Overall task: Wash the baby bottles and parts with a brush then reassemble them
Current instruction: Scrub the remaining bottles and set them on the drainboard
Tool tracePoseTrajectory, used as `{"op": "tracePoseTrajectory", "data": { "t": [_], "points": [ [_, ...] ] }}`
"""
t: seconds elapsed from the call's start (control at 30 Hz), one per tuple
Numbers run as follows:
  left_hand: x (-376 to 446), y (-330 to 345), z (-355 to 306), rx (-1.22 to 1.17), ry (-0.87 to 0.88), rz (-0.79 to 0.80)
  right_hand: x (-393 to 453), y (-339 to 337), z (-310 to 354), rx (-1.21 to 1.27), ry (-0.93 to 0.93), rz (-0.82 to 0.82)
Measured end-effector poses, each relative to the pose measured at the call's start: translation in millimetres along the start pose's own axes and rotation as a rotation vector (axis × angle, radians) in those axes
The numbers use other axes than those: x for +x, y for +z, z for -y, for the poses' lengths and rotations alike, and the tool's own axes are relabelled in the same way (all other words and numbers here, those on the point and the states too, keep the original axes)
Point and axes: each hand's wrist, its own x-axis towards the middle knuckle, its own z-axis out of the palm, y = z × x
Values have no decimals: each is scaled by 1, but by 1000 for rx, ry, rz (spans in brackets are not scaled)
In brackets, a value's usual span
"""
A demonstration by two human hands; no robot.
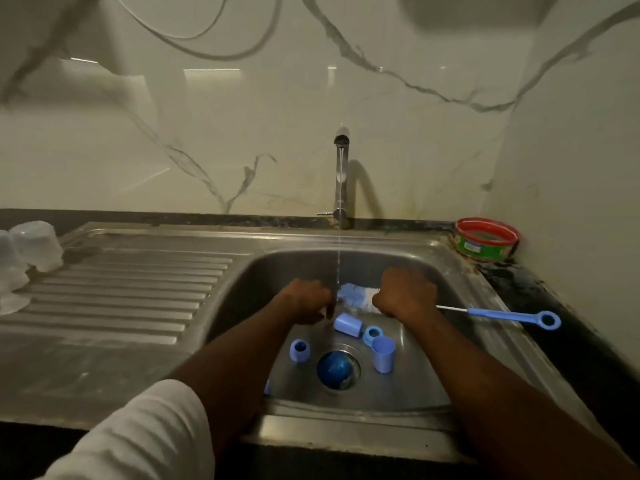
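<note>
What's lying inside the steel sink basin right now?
Inside the steel sink basin: three pale blue plastic caps, a blue ring, a dark blue drain stopper. Whatever the hands cover stays hidden.

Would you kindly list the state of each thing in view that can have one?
Chrome tap: running, thin stream falling into the steel sink.
Blue-handled bottle brush: gripped by the right hand, bristles under the stream.
Left hand: fingers curled beside the stream; contents unclear.
Light blue cap: lying on its side.
Taller blue cup: upright.
Clear bottles: inverted on the drainboard.
Red-rimmed round tin: open.
</note>
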Motion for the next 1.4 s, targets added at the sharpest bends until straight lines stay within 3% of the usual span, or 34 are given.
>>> {"op": "tracePoseTrajectory", "data": {
  "t": [0.17, 0.27, 0.53, 0.67, 0.9, 1.1, 1.4],
  "points": [
    [10, 13, -2, 54, 26, 152, 2, 0, 1, -19, -20, -13],
    [11, 14, -2, 58, 2, 147, 0, -1, 4, -26, -23, -13],
    [12, 11, 6, -147, -113, -203, -5, -5, 0, -4, 7, -15],
    [13, 8, 9, -263, -131, -300, -6, -7, 1, 45, 18, -6],
    [14, 0, 1, -783, -170, -602, -9, -11, -3, 80, 58, -7],
    [17, -1, -8, -953, -125, -634, -10, -13, -4, 79, 80, -12],
    [17, -4, -7, -974, -75, -688, -14, -10, -7, 83, 74, 2]
  ]
}}
